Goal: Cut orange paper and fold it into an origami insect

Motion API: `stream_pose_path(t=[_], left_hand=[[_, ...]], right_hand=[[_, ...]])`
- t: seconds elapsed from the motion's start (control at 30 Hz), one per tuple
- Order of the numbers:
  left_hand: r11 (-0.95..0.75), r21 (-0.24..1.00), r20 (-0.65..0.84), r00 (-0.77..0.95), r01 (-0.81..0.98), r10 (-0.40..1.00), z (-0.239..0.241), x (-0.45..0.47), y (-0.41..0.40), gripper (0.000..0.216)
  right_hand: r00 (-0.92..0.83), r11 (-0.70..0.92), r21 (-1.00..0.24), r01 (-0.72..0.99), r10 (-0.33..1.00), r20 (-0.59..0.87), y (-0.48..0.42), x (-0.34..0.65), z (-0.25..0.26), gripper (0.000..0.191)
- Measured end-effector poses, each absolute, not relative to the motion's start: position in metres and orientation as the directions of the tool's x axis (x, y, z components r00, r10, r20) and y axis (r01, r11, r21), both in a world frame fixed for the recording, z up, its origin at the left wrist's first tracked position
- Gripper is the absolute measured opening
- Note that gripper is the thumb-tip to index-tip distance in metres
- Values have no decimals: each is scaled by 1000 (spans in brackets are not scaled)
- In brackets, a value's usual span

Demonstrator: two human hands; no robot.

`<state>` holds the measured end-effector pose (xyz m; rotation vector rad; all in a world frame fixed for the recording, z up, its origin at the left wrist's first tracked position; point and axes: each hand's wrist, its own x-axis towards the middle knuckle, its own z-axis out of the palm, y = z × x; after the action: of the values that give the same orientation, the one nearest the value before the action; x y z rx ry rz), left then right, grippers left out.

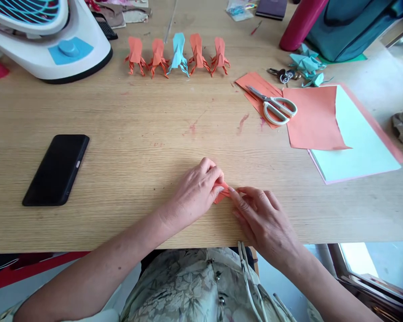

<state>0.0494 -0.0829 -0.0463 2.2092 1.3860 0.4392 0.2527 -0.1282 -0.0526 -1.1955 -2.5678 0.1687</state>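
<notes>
A small folded piece of orange paper (222, 192) lies on the wooden table (137, 147) near its front edge. My left hand (196, 190) is curled over the paper's left side, fingers pressed on it. My right hand (263, 219) meets it from the right, with the fingertips pinching the paper's edge. Most of the paper is hidden under my fingers. At the back of the table stands a row of folded paper figures (177, 54), several orange and one light blue.
White-handled scissors (277, 107) rest on orange paper sheets (314, 118) beside a pale green sheet (356, 143) at the right. A black phone (57, 169) lies at the left. A white fan base (53, 49), a magenta bottle (300, 22), teal folded paper (307, 65) and keys (282, 74) stand at the back.
</notes>
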Motion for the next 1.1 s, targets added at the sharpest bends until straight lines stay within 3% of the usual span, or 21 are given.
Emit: stream_pose_path(t=[0.47,0.83,1.1], left_hand=[[-377,582,8,458,720,889,-48,46,-83,11],[-417,642,87,479,643,874,-48,37,-84,23],[-463,608,102,515,645,851,-50,37,-84,13]], right_hand=[[-603,630,-197,751,776,185,-127,257,-56,42],[-570,642,-381,665,767,296,-104,258,-54,22],[-617,675,-296,676,738,274,-95,250,-51,17]])
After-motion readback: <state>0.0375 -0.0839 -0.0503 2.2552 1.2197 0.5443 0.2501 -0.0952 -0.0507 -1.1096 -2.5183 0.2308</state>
